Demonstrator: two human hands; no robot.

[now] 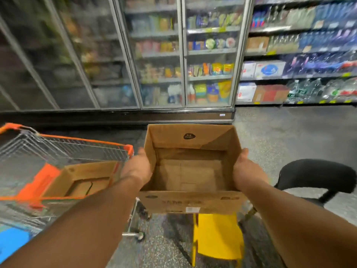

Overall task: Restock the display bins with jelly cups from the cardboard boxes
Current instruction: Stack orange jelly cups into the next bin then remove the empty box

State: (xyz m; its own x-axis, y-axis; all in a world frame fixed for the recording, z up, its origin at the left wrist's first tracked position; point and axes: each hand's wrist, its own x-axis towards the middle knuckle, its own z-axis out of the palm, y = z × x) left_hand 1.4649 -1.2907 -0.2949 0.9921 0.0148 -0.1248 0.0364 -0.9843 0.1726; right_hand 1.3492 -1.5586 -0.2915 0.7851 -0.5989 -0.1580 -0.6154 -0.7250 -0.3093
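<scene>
Both hands, left (pixel 138 167) and right (pixel 246 169), pressed flat against the sides of an emptied cardboard box (pixel 190 171), suggesting its jelly cups were already unloaded.

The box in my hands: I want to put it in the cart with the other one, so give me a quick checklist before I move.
1. Box empty: ok, bare cardboard bottom, no cups showing.
2. Both sides held: ok, left hand and right hand press flat on opposite walls.
3. Box level: ok, its opening faces up.
4. Room in the cart: not ok, another open box already fills much of the basket; stacking may be needed.
5. Floor on the way: not ok, a yellow stool stands under the box and a black chair on the right.
6. Bins to restock: cannot tell, none in view.
</scene>
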